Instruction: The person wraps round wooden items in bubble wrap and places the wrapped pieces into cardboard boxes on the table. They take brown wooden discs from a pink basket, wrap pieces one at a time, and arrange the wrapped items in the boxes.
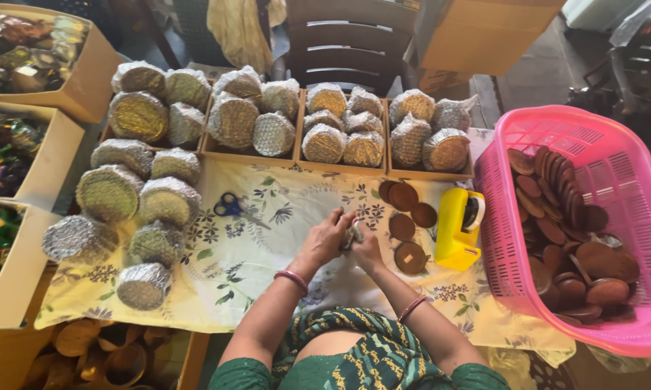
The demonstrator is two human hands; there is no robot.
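Centre of surface (267, 267): we see both hands together over the floral cloth.
Left hand (330, 235): fingers curled closed on a small wrapped item (354, 232).
Right hand (369, 251): we see it gripping the same item from below.
Adjacent: brown discs (405, 217), yellow tape dispenser (459, 227), blue scissors (231, 206) well apart.
Right side: pink basket (628, 155).

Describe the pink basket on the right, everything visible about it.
The pink basket looks like moulded plastic, rectangular with rounded corners, its walls and floor a slotted lattice under a thick solid rim. It sits upright at the right end of the table, partly over the floral cloth, close beside the yellow tape dispenser. Inside lie many brown round discs, some standing in a row, others heaped loosely. Neither hand touches it.
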